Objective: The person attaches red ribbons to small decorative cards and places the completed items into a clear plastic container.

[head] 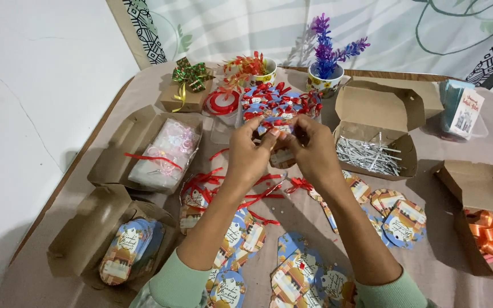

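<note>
From the head camera, the left hand (248, 153) and the right hand (314, 149) meet above the middle of the table (429, 262), both pinching one printed gift tag (281, 149) with a red ribbon bow (273, 121) at its top. Five open brown cardboard boxes stand around: two at left, one far right of centre holding silver twist ties (367, 155), two at right. Two patterned cups (324, 84) stand far, one with purple flowers. Loose tags lie near.
</note>
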